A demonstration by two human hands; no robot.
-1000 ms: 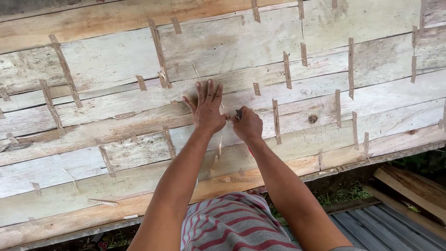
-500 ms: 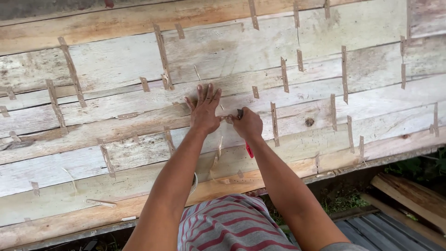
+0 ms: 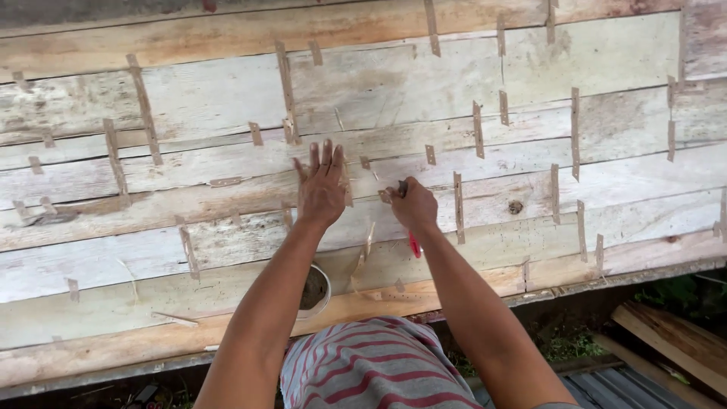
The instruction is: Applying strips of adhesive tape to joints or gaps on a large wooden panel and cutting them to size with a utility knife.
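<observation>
Beside the flat left hand (image 3: pixel 321 189), the right hand (image 3: pixel 413 206) grips a red-handled tool (image 3: pixel 413 242).

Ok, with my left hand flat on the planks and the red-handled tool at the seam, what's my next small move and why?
Probably slide the tool a little further along the seam, keeping the left hand pressed flat: the right hand holds its tip at the joint between planks, and the small pot sits below.
</observation>
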